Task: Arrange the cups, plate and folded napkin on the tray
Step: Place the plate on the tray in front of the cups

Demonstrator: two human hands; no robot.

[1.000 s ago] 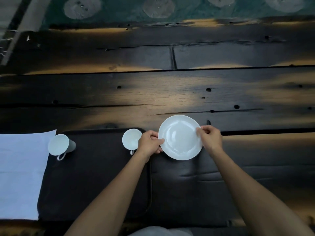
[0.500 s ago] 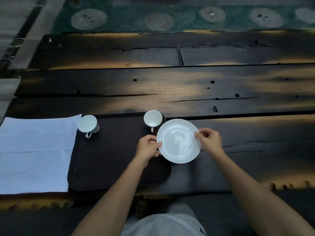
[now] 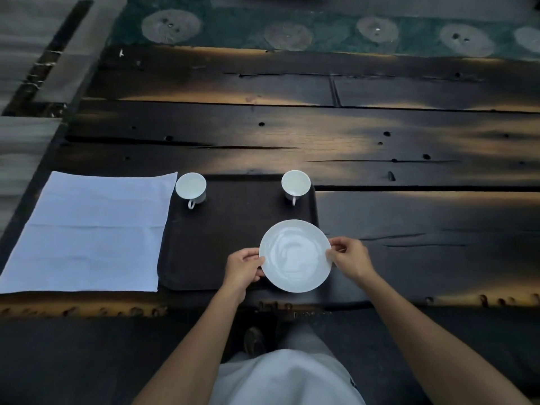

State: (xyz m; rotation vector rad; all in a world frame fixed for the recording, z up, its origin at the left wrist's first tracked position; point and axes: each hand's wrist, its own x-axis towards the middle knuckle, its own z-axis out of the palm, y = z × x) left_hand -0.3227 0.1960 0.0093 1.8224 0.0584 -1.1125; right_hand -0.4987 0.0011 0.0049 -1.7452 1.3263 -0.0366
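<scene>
Our left hand (image 3: pixel 244 267) and right hand (image 3: pixel 350 258) pinch opposite rims of the white plate (image 3: pixel 295 255) over the dark tray (image 3: pixel 219 229), at its near right corner. The left cup (image 3: pixel 191 187) and right cup (image 3: pixel 295 184) stand at its far corners. The napkin (image 3: pixel 87 232) lies flat beside its left edge.

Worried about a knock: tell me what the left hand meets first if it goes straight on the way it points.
The left hand grips the plate, so that comes first. Along its forearm's line, over the tray, the cup at the far right corner likely comes next; height is unclear.
</scene>
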